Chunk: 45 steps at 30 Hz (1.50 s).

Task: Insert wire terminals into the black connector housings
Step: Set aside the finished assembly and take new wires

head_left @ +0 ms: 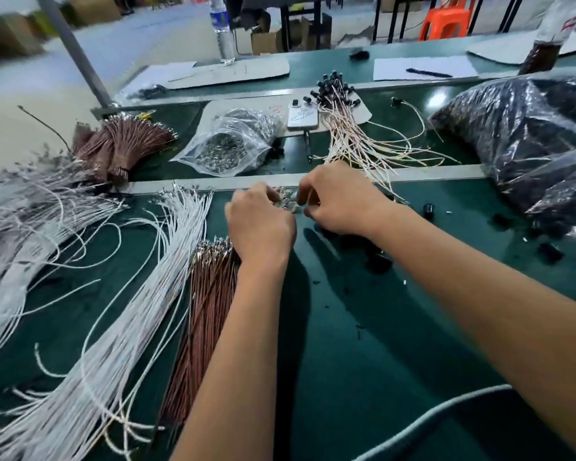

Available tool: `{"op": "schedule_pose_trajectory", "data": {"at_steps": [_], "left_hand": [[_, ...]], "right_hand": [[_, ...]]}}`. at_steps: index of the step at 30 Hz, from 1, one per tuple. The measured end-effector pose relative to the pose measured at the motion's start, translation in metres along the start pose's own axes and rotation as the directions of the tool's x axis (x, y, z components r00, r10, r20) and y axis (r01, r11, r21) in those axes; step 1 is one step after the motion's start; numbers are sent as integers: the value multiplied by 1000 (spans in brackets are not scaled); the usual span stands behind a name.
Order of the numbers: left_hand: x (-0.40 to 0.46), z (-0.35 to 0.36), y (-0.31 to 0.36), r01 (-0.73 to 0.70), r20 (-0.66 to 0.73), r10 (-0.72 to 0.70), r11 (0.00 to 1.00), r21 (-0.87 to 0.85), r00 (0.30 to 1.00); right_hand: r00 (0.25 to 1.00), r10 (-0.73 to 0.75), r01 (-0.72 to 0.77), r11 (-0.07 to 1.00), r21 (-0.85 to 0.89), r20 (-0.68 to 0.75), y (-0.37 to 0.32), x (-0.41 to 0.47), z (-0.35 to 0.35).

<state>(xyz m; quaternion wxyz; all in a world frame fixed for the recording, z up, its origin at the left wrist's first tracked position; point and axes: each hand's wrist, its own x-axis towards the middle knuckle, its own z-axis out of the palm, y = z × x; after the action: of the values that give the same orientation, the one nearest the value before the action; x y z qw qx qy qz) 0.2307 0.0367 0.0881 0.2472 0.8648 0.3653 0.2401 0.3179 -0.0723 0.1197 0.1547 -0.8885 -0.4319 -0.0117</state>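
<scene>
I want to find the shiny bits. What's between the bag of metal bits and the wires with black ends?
In the head view, a white phone lies on cardboard between the bag and the finished wires.

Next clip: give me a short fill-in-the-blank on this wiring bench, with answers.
1. The loose wires left of the brown bundle are ____.
2. The bench surface is ____.
3. The left hand and right hand meet over small ____ parts.
4. The plastic chair is ____.

Answers: white; green; metal; orange

A long green surface (396,327) runs under a grey slanted post (74,51). Beyond it lie a pale floor (140,34), cardboard boxes (266,39), dark table legs (285,24) and an orange plastic chair (444,19).
</scene>
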Motion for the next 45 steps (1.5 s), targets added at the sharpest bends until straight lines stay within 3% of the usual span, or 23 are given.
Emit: {"op": "schedule_pose_trajectory", "data": {"at_steps": [4,11,14,19,21,22,23,24,25,27,29,30,31,32,33,35,37,39,45], "left_hand": [[6,-15,-2,-14,28,15,998,-58,999],[6,-10,-3,169,137,-133,939,-300,982],[-2,3,2,214,212,-143,908,-361,967],[-12,16,7,199,228,-114,895,-399,967],[-9,15,8,309,314,-152,781,-543,937],[-9,11,10,388,382,-161,653,-650,910],[-9,6,11,447,435,-149,503,-740,888],[-8,3,11,461,451,-121,377,-803,884],[-8,0,10,443,435,-97,312,-841,895],[-8,-10,5,383,381,-64,281,-880,923],[-6,-22,-2,363,354,-86,291,-885,931],[-4,-29,-7,356,330,-135,307,-883,934],[-1,-37,-12,342,283,-211,335,-878,935],[3,-44,-18,322,217,-299,367,-873,929],[8,-51,-24,302,147,-380,389,-870,913],[14,-63,-35,269,53,-491,381,-885,870],[17,-72,-41,245,27,-539,337,-909,842],[16,-78,-47,236,10,-544,347,-907,839],[11,-77,-51,253,-16,-416,582,-773,909]], "right_hand": [[994,69,-50,977,-210,85,-2,4,1],[993,58,-33,975,-219,107,6,7,3],[991,86,-65,980,-186,106,10,9,1],[991,6,23,975,-219,130,8,10,-1],[998,22,-17,996,-90,65,12,11,-1],[998,66,-68,995,67,24,13,12,0],[991,133,-127,953,276,-3,12,11,1],[978,208,-180,850,495,-2,8,11,3],[960,280,-221,710,669,20,4,10,5],[932,352,-254,450,856,91,-4,10,9],[928,346,-246,292,925,137,-12,11,11],[936,328,-230,291,929,129,-18,12,12],[952,295,-195,395,898,77,-23,12,13],[976,217,-131,573,809,5,-29,11,16],[997,75,-33,733,679,-33,-37,9,18],[965,-257,204,872,445,60,-59,2,26],[885,-425,359,882,306,187,-75,-2,35],[861,-467,412,873,262,203,-80,-2,38],[846,-528,498,833,242,78,-68,-1,25]]}}
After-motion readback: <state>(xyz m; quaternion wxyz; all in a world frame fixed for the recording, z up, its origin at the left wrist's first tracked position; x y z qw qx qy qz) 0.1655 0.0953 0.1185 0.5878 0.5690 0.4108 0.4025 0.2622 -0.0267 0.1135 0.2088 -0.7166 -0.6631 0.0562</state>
